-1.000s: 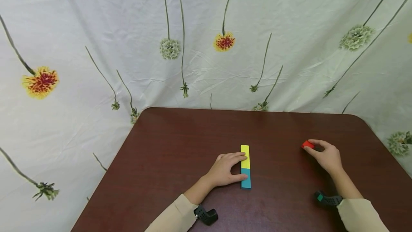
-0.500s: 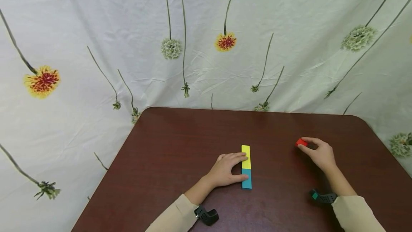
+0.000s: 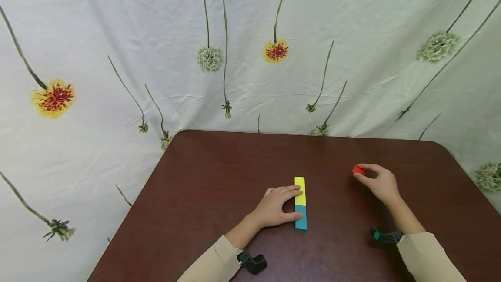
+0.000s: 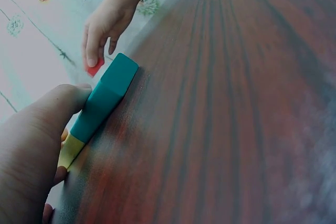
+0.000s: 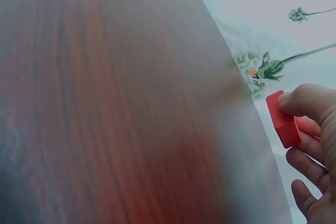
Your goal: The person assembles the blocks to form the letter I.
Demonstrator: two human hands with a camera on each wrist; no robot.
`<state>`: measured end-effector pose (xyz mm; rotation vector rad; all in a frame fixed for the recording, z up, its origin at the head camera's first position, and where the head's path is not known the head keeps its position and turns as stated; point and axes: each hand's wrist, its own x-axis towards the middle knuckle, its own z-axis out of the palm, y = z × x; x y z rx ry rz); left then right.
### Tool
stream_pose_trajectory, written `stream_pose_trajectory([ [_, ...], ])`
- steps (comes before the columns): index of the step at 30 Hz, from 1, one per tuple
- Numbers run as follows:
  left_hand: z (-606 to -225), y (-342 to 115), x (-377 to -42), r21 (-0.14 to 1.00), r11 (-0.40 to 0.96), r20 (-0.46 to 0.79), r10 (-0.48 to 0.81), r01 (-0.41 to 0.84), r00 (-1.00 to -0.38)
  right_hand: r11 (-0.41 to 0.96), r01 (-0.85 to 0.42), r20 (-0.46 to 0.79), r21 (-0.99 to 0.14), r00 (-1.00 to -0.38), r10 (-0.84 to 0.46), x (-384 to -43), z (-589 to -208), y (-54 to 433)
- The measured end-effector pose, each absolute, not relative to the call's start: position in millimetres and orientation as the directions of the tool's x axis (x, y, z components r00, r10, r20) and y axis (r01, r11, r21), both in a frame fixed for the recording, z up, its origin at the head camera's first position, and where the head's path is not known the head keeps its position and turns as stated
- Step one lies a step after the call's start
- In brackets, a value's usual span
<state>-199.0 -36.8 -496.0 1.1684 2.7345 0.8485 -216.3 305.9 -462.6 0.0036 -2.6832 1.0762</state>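
Red block [image 3: 357, 170], pinched in the right hand [image 3: 379, 184] fingers at 2 o'clock above the worktop [image 3: 219, 173], could slip free, while left hand [image 3: 274, 207] fingers steady the yellow-teal row [image 3: 300, 203].

yellow block [image 3: 299, 190]: plain bright yellow
teal block [image 3: 300, 217]: solid teal
red block [image 3: 357, 170]: solid red
table [image 3: 219, 173]: dark reddish-brown wood grain
backdrop cloth [image 3: 117, 34]: off-white, printed yellow-and-red and pale green flowers on thin dark stems
sleeves [image 3: 209, 264]: plain beige
wrist straps [image 3: 252, 262]: black, right one with a green patch
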Motion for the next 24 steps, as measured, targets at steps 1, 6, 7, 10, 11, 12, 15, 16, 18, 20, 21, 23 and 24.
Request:
stream_pose_trajectory([
  [1, -496.0, -36.8, -199.2, 0.504, 0.564, 0.164, 0.681, 0.655, -0.713, 0.724, -0.097, 0.229, -0.683, -0.970, 0.086, -217.3, -462.0, 305.0],
  [6, -496.0, -36.7, -199.4, 0.500, 0.563, 0.167, 0.683, 0.658, -0.711, 0.713, -0.104, 0.213, -0.693, -0.975, 0.065, -222.2, -459.1, 300.1],
  [7, -496.0, -36.6, -199.5, 0.501, 0.563, 0.166, 0.683, 0.657, -0.712, 0.711, -0.107, 0.211, -0.695, -0.976, 0.059, -223.1, -458.7, 299.0],
  [10, -496.6, -36.6, -199.7, 0.499, 0.563, 0.168, 0.683, 0.658, -0.711, 0.702, -0.116, 0.206, -0.703, -0.977, 0.045, -226.3, -457.9, 295.5],
  [11, -496.9, -36.6, -199.7, 0.498, 0.564, 0.168, 0.683, 0.659, -0.711, 0.700, -0.119, 0.207, -0.704, -0.978, 0.041, -227.3, -457.7, 294.1],
  [12, -497.0, -36.6, -199.6, 0.498, 0.564, 0.167, 0.682, 0.658, -0.712, 0.699, -0.125, 0.210, -0.704, -0.977, 0.037, -228.4, -457.6, 292.6],
  [15, -497.2, -36.5, -199.3, 0.495, 0.568, 0.167, 0.681, 0.658, -0.713, 0.699, -0.138, 0.219, -0.701, -0.975, 0.027, -231.6, -457.0, 287.9],
  [16, -497.2, -36.5, -199.3, 0.493, 0.569, 0.169, 0.680, 0.658, -0.714, 0.699, -0.143, 0.223, -0.701, -0.975, 0.024, -232.6, -456.6, 286.2],
  [18, -496.7, -36.5, -198.9, 0.490, 0.569, 0.175, 0.678, 0.660, -0.714, 0.697, -0.150, 0.227, -0.701, -0.974, 0.018, -234.3, -455.9, 283.0],
  [20, -496.5, -36.5, -198.8, 0.489, 0.569, 0.178, 0.677, 0.662, -0.714, 0.691, -0.154, 0.227, -0.706, -0.974, 0.015, -235.8, -455.3, 279.8],
  [21, -496.4, -36.5, -198.8, 0.489, 0.568, 0.180, 0.677, 0.662, -0.713, 0.688, -0.157, 0.227, -0.709, -0.974, 0.012, -236.4, -454.9, 278.2],
  [23, -496.1, -36.6, -198.6, 0.489, 0.569, 0.179, 0.677, 0.662, -0.714, 0.679, -0.162, 0.224, -0.716, -0.975, 0.003, -237.4, -454.5, 275.0],
  [24, -496.1, -36.7, -198.5, 0.489, 0.569, 0.178, 0.677, 0.661, -0.715, 0.677, -0.164, 0.222, -0.717, -0.975, 0.000, -238.1, -454.6, 273.7],
])
